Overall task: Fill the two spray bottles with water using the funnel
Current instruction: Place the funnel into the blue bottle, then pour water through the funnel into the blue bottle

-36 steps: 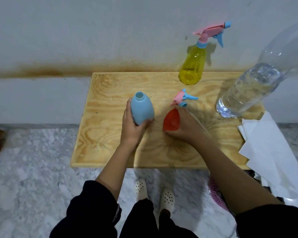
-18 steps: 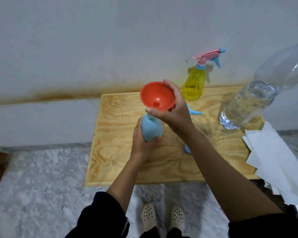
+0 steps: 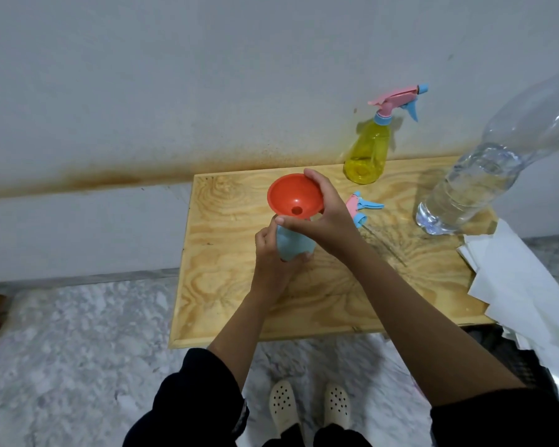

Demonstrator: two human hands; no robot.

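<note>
A light blue spray bottle (image 3: 293,246) without its head stands on the wooden table (image 3: 226,285), gripped around its body by my left hand (image 3: 268,262). An orange funnel (image 3: 292,197) sits over the bottle's neck, its rim held by my right hand (image 3: 328,217). The bottle's pink and blue spray head (image 3: 362,209) lies on the table just right of my right hand. A yellow spray bottle (image 3: 368,150) with its head on stands at the table's back edge. A large clear water bottle (image 3: 491,162), partly filled, stands at the back right.
A stack of white paper (image 3: 517,285) overhangs the table's right edge. A grey wall rises right behind the table. Below the table's front edge are marble floor (image 3: 78,350) and my white shoes (image 3: 310,404).
My right hand picked the funnel off the table, lifted it and set it over the blue bottle's neck. My left hand kept hold of the bottle. The camera shifted left.
</note>
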